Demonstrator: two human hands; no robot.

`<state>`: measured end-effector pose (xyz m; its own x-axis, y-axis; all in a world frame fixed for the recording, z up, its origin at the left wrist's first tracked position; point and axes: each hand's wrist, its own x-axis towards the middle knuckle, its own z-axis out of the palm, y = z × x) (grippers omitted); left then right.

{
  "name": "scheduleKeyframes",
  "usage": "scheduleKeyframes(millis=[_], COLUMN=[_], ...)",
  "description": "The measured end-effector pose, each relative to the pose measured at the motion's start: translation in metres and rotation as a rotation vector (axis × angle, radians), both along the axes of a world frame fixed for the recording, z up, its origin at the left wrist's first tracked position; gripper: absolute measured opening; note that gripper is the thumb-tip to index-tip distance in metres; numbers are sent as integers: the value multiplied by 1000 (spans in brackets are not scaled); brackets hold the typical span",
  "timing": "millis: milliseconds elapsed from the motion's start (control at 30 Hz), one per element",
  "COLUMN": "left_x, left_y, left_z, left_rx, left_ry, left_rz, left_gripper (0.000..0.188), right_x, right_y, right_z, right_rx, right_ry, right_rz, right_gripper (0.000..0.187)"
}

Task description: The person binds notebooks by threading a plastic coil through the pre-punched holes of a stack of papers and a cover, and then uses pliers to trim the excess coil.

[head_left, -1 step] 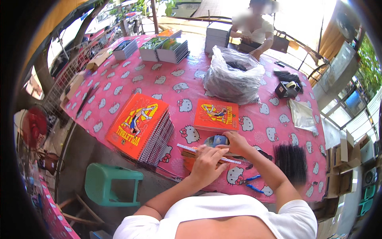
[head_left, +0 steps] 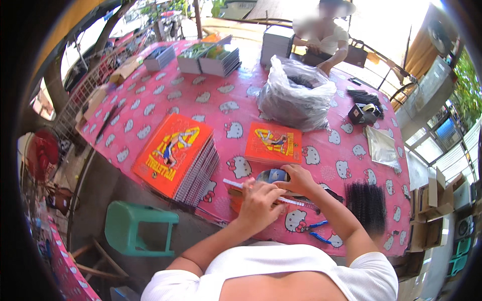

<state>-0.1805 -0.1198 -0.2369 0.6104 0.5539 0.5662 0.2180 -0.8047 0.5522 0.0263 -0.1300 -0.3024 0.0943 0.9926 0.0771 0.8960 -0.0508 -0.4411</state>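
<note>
At the table's near edge, my left hand [head_left: 258, 204] is closed round a thin notebook [head_left: 296, 202], which is tilted up so its pale long edge faces me. My right hand [head_left: 299, 179] is bent at the notebook's far side; its fingertips are partly hidden, so I cannot tell what they grip. Beside those fingers shows a rounded blue piece with a picture [head_left: 273, 175]. Just beyond lies a small stack of orange notebooks [head_left: 273, 141]. To the left stands a taller stack of orange spiral-bound notebooks [head_left: 173, 155].
Blue-handled pliers [head_left: 320, 236] and black binding coils [head_left: 365, 205] lie to my right. Farther off are a clear plastic bag [head_left: 293, 98], a tape dispenser [head_left: 364, 113] and book stacks [head_left: 208, 61]. Another person [head_left: 326, 40] sits across. A green stool [head_left: 140, 228] stands at left.
The whole view has shifted slightly. My left fingers have moved a little along the notebook, while my right hand stays in nearly the same place.
</note>
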Motion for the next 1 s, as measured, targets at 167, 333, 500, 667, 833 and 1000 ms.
scheduleKeyframes(millis=[167,333,500,667,833,1000], left_x=[-12,-9,-10,-9,-5,-6], left_y=[9,2,4,6,9,6], left_z=[-11,-12,-13,-10,-16,-14], left_rx=[-3,-51,55,77,42,13], left_ry=[83,-34,6,22,-25,-35], left_rz=[12,73,35,30,35,17], left_gripper=[28,47,34,31,31,29], right_x=[-14,-2,0,28,39,43], right_y=[-20,-44,-52,-59,-86,-76], right_z=[33,7,-5,26,23,21], right_rx=[-102,-178,-35,44,95,-8], right_ry=[-113,-145,-232,643,947,1024], right_rz=[-87,-40,2,-146,178,22], right_gripper=[68,60,47,37,38,46])
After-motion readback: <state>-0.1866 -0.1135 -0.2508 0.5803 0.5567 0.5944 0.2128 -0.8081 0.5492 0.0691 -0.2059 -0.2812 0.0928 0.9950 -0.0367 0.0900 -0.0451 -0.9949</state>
